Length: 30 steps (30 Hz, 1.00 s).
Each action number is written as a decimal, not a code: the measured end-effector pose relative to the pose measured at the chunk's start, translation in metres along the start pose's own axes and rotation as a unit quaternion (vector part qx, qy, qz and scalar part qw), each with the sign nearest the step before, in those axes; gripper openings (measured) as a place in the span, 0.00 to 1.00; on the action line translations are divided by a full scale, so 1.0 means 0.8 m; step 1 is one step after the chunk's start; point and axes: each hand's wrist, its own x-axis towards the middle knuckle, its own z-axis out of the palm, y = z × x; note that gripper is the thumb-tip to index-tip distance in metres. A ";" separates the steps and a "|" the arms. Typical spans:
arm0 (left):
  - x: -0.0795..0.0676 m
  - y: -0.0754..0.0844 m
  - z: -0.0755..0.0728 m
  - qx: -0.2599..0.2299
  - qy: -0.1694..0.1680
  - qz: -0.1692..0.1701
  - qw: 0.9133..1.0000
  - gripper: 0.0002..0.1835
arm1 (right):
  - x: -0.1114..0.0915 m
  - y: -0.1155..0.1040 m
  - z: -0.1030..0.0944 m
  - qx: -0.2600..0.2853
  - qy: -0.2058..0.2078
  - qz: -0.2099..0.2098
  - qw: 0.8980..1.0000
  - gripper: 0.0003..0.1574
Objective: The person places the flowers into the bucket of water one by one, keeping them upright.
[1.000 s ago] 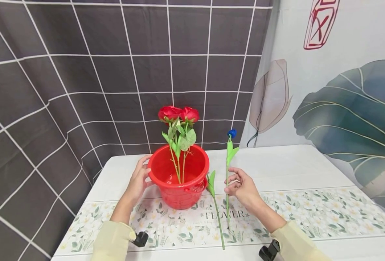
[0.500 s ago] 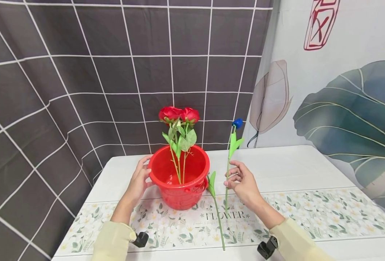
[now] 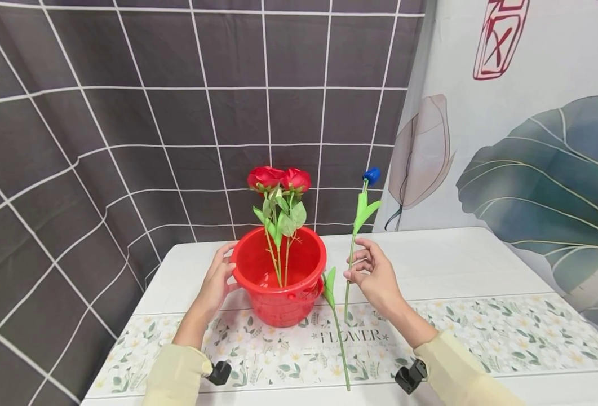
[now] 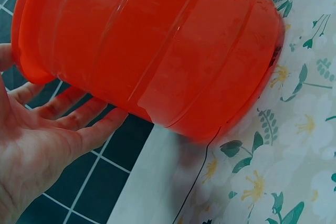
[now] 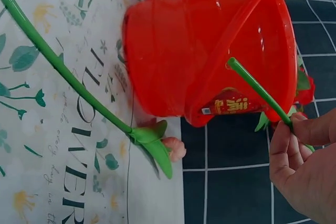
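Observation:
In the head view my left hand [image 3: 215,282] rests against the left side of a red plastic bucket [image 3: 278,309], its fingers mostly straight along the outer wall near the rim. Two red artificial roses [image 3: 265,178] stand in the bucket among green stems and leaves. My right hand [image 3: 377,276] pinches the stem of a blue artificial tulip [image 3: 362,214] between thumb and fingers, upright to the right of the bucket. In the right wrist view the stem's lower end [image 5: 252,82] overlaps the bucket. A pink tulip [image 5: 174,149] with a green stem lies on the table beside the bucket.
The table [image 3: 430,259] has a white cover with a printed flower band and the word FLOWER. A dark curtain with white grid lines [image 3: 141,113] hangs behind and to the left. A pale leaf-printed cloth [image 3: 532,186] hangs at the right.
My right hand has lifted the blue tulip higher off the table, the stem's lower end rising and tilting toward the bucket. The left hand, bucket and lying tulip stay in place.

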 end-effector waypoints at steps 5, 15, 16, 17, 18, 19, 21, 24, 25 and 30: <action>-0.001 -0.001 0.000 0.001 -0.001 -0.001 1.000 0.29 | 0.001 -0.001 0.001 0.000 0.001 -0.005 1.000 0.43; -0.001 -0.002 0.002 -0.004 0.006 0.000 1.000 0.29 | 0.007 -0.005 0.005 -0.011 0.004 -0.052 0.999 0.43; -0.001 -0.003 0.002 -0.004 0.005 -0.001 1.000 0.29 | 0.007 -0.006 0.006 -0.011 0.005 -0.053 0.999 0.43; 0.000 -0.003 0.002 -0.004 0.006 -0.001 1.000 0.29 | 0.008 -0.006 0.007 -0.012 0.005 -0.054 0.998 0.43; 0.000 -0.003 0.002 -0.004 0.006 -0.001 1.000 0.29 | 0.008 -0.007 0.007 -0.014 0.005 -0.054 0.998 0.42; 0.000 -0.003 0.002 -0.003 0.006 -0.001 1.000 0.29 | 0.009 -0.008 0.008 -0.015 0.006 -0.056 0.998 0.43; 0.000 -0.003 0.001 -0.004 0.006 -0.001 1.000 0.29 | 0.011 -0.010 0.010 -0.020 0.007 -0.060 0.998 0.43; 0.001 -0.002 0.001 -0.003 0.005 -0.001 1.000 0.29 | 0.014 -0.014 0.011 -0.022 0.011 -0.070 0.997 0.43; 0.001 -0.002 0.000 -0.002 0.004 0.000 1.000 0.29 | 0.015 -0.016 0.011 -0.021 0.012 -0.074 0.997 0.43; 0.000 0.000 0.000 -0.002 0.002 0.002 1.000 0.29 | 0.020 -0.022 0.014 -0.014 0.014 -0.093 0.995 0.43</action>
